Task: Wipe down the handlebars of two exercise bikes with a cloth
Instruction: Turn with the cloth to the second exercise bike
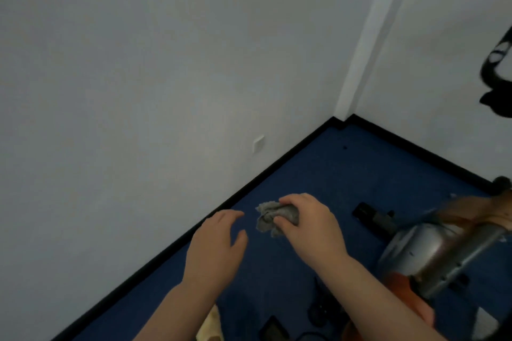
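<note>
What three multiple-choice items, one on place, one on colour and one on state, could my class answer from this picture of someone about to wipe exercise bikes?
1. Where is the cloth?
A. On the floor
B. In the right hand
C. Draped on the bike

2. What colour is the floor?
A. Blue
B. Green
C. Brown

3. How is the left hand?
A. Gripping the cloth
B. Resting on the bike
C. Open and holding nothing

Key:
1 B: the right hand is closed around the bunched grey cloth, with its loose end sticking out.
2 A: the floor is deep blue with a black skirting along the white wall.
3 C: the left hand has its fingers spread, just short of the cloth and apart from the bike at the right.
</note>
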